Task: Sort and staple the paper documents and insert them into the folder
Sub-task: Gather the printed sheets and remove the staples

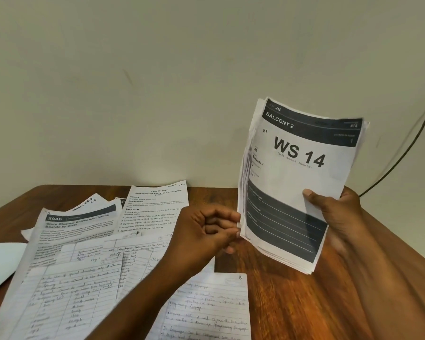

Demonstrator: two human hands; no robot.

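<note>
The right hand (334, 207) grasps a thick stack of white printed paper sheets (297, 182), thumb pressed on the front page and fingers wrapped behind, holding it upright and slightly tilted above the brown wooden counter (292, 303). The top page reads "BALCONY 2" and "WS 14" with dark bands across it. The left hand (206, 231) has its fingers curled inward, fingertips at the stack's lower left edge; whether they pinch a sheet or only touch it cannot be told, as motion blur smears that spot.

Loose white sheets (88, 261), some printed and some handwritten on ruled lines, lie overlapping across the counter's left half; most of their text is too small to read, and several are cut off by the bottom edge. A pale flat item (0, 263) at the far left is only partly in view. Behind the counter stands a plain cream wall (182, 69), with a dark cable (407, 143) running down it at the right.
</note>
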